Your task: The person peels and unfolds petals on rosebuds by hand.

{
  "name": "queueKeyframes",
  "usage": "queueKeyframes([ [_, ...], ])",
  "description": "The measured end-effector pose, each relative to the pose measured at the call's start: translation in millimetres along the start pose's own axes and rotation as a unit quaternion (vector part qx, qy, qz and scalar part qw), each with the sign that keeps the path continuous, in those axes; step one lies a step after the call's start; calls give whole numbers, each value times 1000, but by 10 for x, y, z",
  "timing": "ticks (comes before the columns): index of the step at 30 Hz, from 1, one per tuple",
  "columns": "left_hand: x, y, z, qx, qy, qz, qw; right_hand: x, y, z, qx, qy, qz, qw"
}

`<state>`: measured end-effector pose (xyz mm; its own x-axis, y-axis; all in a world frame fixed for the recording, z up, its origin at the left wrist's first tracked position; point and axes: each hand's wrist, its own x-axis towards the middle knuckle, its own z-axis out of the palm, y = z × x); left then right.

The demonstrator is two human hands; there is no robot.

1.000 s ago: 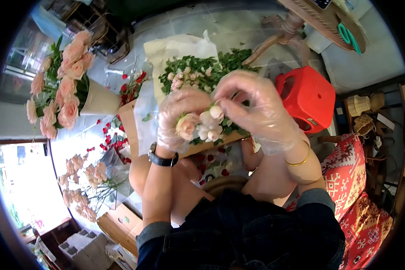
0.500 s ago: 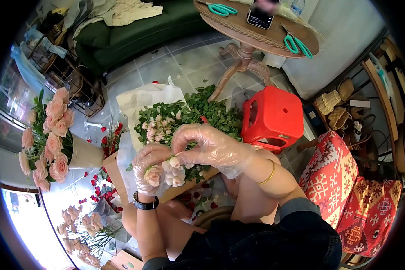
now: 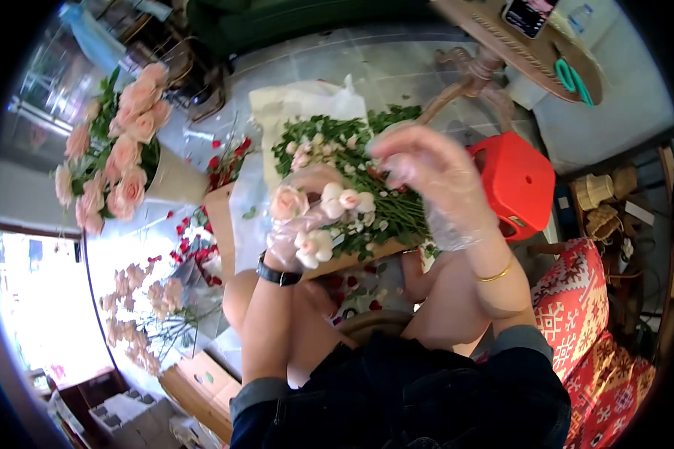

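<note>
Both hands wear clear plastic gloves. My left hand [image 3: 298, 224] is wrapped round a small bunch of flowers, with a pale pink rose [image 3: 289, 203] and white blooms [image 3: 314, 247] showing around the fingers. To its right, my right hand [image 3: 427, 168] is raised away from the bunch, fingers curled and blurred; whether something small is between them I cannot make out. Beneath both hands lies a pile of leafy green stems [image 3: 397, 213] with small pink roses [image 3: 307, 153], on brown and white paper [image 3: 266, 112].
A bucket [image 3: 176, 178] of large pink roses stands at the left, above more pale roses [image 3: 131, 292]. Red petals [image 3: 191, 239] litter the floor. At the right are a red stool [image 3: 518, 183], a patterned chair [image 3: 573, 314] and a wooden table [image 3: 479, 26] with green scissors [image 3: 573, 81].
My right hand has moved away from the flowers to the right. The bunch in my left hand has turned and spread, showing more white blooms. The camera view has shifted too.
</note>
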<state>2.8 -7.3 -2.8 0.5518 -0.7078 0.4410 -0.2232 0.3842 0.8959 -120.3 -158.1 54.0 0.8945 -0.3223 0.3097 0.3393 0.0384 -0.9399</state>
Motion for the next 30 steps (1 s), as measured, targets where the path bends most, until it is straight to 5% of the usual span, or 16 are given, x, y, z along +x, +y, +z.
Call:
queueKeyframes([
  [1,71,-7,-32,6,-58,55,997,-10,1,-3,10,16,-7,1000],
  [2,48,69,-35,-51,-55,-41,996,-30,-62,29,15,57,9,998],
  [5,-24,25,-47,-104,-29,-80,991,-62,103,-168,41,-18,-89,995],
  [8,-24,-49,-101,-110,-38,-88,989,-74,97,-170,-20,-65,-141,988],
  [11,-30,-69,-103,-107,-61,-66,990,-35,-8,33,-186,14,-108,976],
  [16,-67,-30,26,-178,83,-181,964,-29,-13,90,-335,44,-147,930],
  [19,-47,-39,26,-187,80,-191,960,-45,-19,75,-356,37,-153,921],
  [22,4,-84,84,-59,93,-160,981,-49,0,64,-340,30,-148,928],
  [24,38,-103,115,16,79,-35,996,-52,14,69,-327,29,-138,934],
  [30,43,-91,120,78,86,-9,993,-91,97,168,-189,58,-19,980],
])
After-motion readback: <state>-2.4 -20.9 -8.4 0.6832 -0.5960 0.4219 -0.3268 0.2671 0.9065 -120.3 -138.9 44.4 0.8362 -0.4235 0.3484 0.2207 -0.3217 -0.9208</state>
